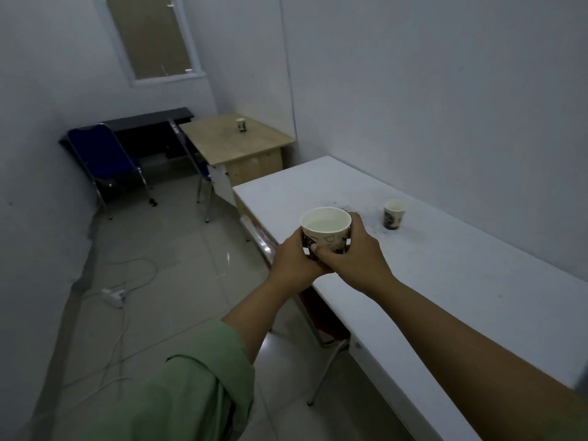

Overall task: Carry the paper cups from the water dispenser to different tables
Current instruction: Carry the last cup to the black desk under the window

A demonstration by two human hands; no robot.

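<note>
Fingers (318, 249) of both hands wrap the filled paper cup (325, 232) beside the white table (445, 275); thin walls look squishy, so I'd hold it low.

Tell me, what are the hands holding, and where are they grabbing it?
Both hands, left hand and right hand, hold one paper cup with water in it. They wrap around its lower sides and bottom, leaving the rim free.
</note>
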